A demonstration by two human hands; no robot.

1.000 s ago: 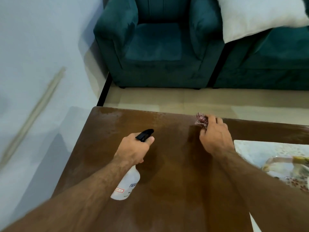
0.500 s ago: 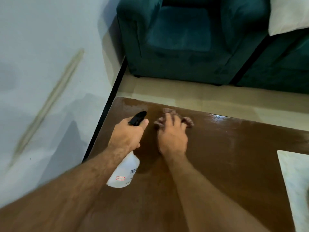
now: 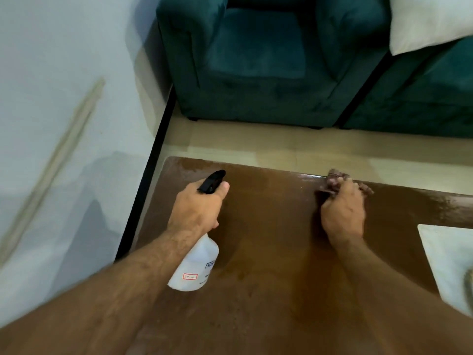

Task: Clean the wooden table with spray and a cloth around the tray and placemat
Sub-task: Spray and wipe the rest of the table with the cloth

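The left hand [image 3: 197, 208] grips the neck of the white spray bottle [image 3: 195, 267], thumb beside its black nozzle [image 3: 212, 181], over the left part of the wooden surface [image 3: 268, 252]. The right hand [image 3: 343, 211] presses a reddish cloth [image 3: 335, 175] onto the far edge, fingers curled over it. A pale placemat [image 3: 445, 254] lies at the right edge. Teal armchairs [image 3: 256, 60] stand beyond.
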